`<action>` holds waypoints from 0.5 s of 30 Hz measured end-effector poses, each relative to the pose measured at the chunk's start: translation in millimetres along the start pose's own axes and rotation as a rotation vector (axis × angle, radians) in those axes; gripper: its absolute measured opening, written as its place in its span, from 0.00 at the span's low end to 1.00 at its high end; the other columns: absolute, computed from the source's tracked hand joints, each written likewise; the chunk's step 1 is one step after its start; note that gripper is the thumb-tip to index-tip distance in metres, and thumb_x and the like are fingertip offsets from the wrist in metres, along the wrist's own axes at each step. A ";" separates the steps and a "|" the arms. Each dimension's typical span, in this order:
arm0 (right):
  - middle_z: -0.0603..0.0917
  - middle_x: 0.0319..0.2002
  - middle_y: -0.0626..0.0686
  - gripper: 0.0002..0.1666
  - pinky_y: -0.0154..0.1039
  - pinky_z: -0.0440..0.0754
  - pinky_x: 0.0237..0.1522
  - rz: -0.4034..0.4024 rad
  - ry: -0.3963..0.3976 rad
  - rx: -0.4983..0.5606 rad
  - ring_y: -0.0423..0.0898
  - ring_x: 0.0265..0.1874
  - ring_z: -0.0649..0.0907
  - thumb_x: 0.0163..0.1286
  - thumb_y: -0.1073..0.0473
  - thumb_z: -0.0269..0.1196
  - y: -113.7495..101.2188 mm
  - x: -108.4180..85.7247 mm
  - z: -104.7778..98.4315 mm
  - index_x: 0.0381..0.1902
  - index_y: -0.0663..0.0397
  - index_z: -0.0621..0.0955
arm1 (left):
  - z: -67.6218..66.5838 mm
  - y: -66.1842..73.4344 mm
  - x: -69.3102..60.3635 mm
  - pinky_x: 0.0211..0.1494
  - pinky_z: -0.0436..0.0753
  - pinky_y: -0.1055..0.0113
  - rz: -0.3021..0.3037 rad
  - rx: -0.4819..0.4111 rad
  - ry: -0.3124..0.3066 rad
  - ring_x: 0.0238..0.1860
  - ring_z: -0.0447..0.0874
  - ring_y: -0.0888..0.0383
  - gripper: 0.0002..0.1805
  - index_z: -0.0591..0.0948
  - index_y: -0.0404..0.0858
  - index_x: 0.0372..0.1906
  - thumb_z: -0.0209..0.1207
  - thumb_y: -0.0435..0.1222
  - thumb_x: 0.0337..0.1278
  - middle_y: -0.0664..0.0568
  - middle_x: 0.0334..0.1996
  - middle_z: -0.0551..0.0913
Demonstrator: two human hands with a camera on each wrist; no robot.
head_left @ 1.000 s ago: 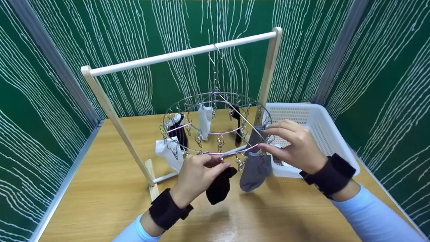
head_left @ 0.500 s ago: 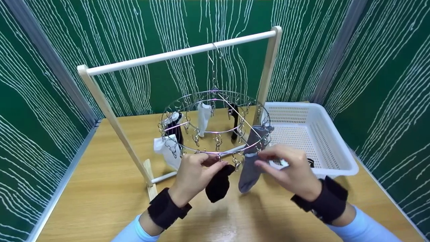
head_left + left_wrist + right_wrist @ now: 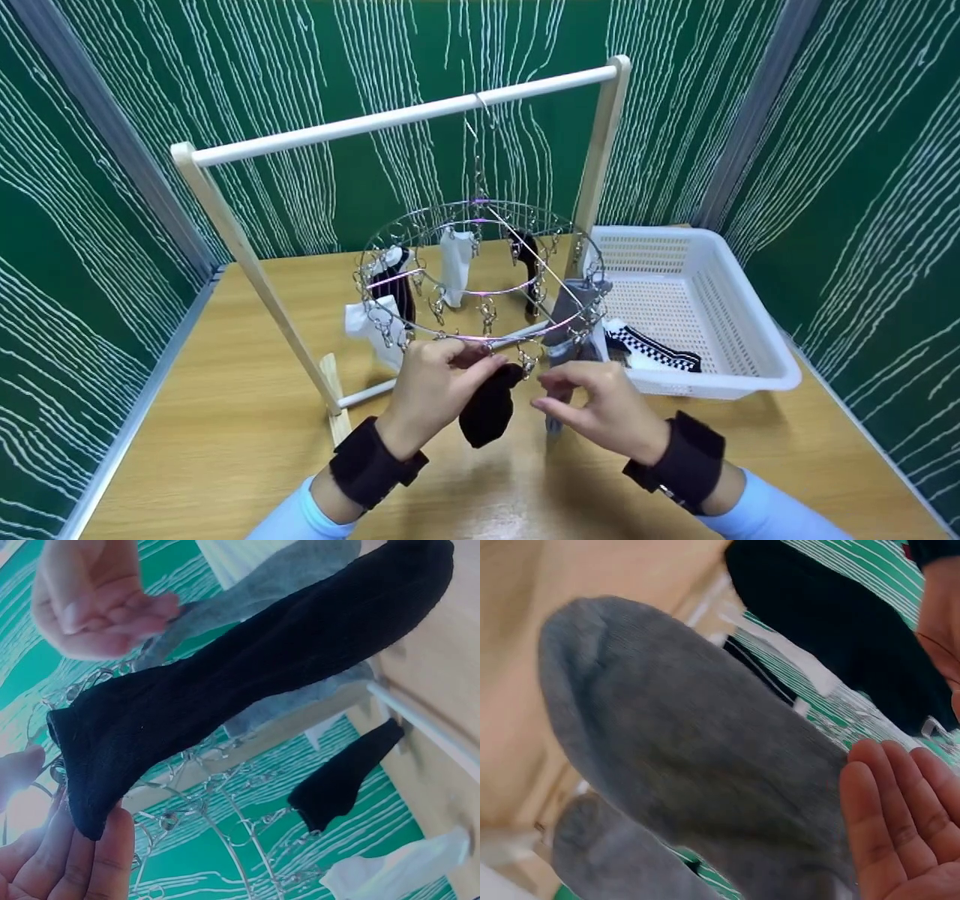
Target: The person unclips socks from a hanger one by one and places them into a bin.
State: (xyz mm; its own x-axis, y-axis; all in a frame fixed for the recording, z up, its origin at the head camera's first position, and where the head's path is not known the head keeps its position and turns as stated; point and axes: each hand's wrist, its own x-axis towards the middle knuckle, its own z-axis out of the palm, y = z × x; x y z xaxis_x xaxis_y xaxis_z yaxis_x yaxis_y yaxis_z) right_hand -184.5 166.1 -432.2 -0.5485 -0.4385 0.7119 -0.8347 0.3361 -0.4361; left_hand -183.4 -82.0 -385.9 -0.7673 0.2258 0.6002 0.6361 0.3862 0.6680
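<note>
At the near rim of the round metal clip hanger, my left hand pinches the cuff of a black sock beside a clip. The sock hangs down; in the left wrist view my thumb is near the clip and the fingers lie behind the cuff. My right hand is just right of the black sock, fingers loosely bent and holding nothing. Behind it hang two grey socks, one grey sock large in the right wrist view. That hand partly hides them in the head view.
The hanger hooks over a wooden rack's bar. White socks, a striped dark sock and another black sock hang farther round it. A white basket at right holds a checkered-trim sock.
My right hand has left the hanger rim by the grey socks and moved down and left toward the black sock. The grey socks swing. My left hand stays at the black sock.
</note>
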 end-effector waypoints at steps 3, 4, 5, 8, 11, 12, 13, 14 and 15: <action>0.93 0.35 0.55 0.14 0.35 0.91 0.36 0.067 -0.042 0.025 0.45 0.29 0.91 0.60 0.69 0.80 4.6 -1.2 7.9 0.42 0.63 0.90 | 0.0 -0.5 -0.2 0.39 0.92 0.65 0.003 0.003 0.002 0.32 0.95 0.58 0.06 0.93 0.34 0.38 0.76 0.34 0.63 0.48 0.32 0.95; 0.93 0.35 0.56 0.13 0.37 0.92 0.36 0.090 -0.055 0.039 0.47 0.30 0.91 0.61 0.68 0.80 5.7 -1.1 10.1 0.43 0.64 0.89 | 0.1 -0.8 -0.4 0.39 0.92 0.65 0.001 0.002 0.001 0.32 0.95 0.58 0.06 0.93 0.34 0.38 0.76 0.33 0.63 0.48 0.31 0.95; 0.93 0.36 0.57 0.13 0.39 0.93 0.37 0.111 -0.068 0.056 0.49 0.30 0.92 0.61 0.67 0.80 6.5 -0.8 12.3 0.43 0.64 0.89 | 0.2 -1.0 -0.6 0.39 0.92 0.65 -0.001 0.001 0.000 0.32 0.95 0.58 0.06 0.93 0.34 0.38 0.76 0.33 0.63 0.48 0.31 0.95; 0.93 0.38 0.58 0.14 0.44 0.94 0.39 0.169 -0.105 0.091 0.55 0.32 0.93 0.63 0.62 0.81 9.3 0.5 18.2 0.42 0.63 0.88 | 0.3 -1.1 -1.0 0.38 0.91 0.66 -0.005 -0.005 0.001 0.31 0.95 0.58 0.05 0.93 0.34 0.38 0.76 0.33 0.63 0.48 0.31 0.95; 0.93 0.40 0.58 0.15 0.48 0.94 0.43 0.222 -0.147 0.124 0.56 0.36 0.93 0.64 0.60 0.81 11.6 1.7 22.9 0.42 0.62 0.86 | 0.3 -1.3 -1.1 0.37 0.90 0.67 -0.002 -0.007 0.000 0.32 0.94 0.58 0.06 0.93 0.33 0.38 0.76 0.33 0.64 0.48 0.31 0.95; 0.92 0.41 0.58 0.16 0.50 0.94 0.44 0.236 -0.157 0.127 0.55 0.37 0.93 0.64 0.59 0.81 12.5 1.7 24.4 0.42 0.61 0.86 | 0.2 -1.3 -1.0 0.37 0.90 0.68 0.001 -0.007 -0.002 0.32 0.94 0.58 0.06 0.93 0.33 0.38 0.75 0.34 0.64 0.48 0.31 0.95; 0.92 0.41 0.58 0.16 0.51 0.94 0.46 0.248 -0.166 0.132 0.55 0.39 0.93 0.64 0.59 0.81 13.2 1.5 25.8 0.42 0.61 0.86 | 0.2 -1.4 -1.0 0.37 0.90 0.68 0.003 -0.006 -0.003 0.32 0.94 0.58 0.06 0.93 0.33 0.37 0.75 0.34 0.64 0.48 0.31 0.95; 0.92 0.43 0.59 0.17 0.53 0.94 0.47 0.256 -0.173 0.142 0.55 0.40 0.94 0.64 0.59 0.81 14.1 1.4 27.2 0.42 0.62 0.85 | 0.2 -1.4 -0.9 0.37 0.90 0.67 0.005 -0.008 -0.006 0.32 0.94 0.57 0.06 0.93 0.33 0.37 0.75 0.34 0.64 0.48 0.31 0.94; 0.92 0.43 0.59 0.17 0.54 0.93 0.47 0.260 -0.178 0.151 0.54 0.41 0.93 0.64 0.60 0.81 14.8 1.4 28.7 0.44 0.63 0.86 | 0.3 -1.7 -0.8 0.37 0.90 0.67 0.007 -0.006 -0.008 0.32 0.94 0.57 0.07 0.93 0.33 0.37 0.75 0.35 0.65 0.48 0.31 0.94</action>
State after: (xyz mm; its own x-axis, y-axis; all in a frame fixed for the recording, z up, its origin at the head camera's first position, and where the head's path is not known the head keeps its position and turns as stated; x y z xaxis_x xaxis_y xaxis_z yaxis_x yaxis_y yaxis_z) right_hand -198.9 146.5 -453.5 -0.7323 -0.4977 0.4649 -0.6565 0.3341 -0.6763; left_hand -183.9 -82.6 -387.7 -0.7638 0.2356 0.6009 0.6416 0.3792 0.6668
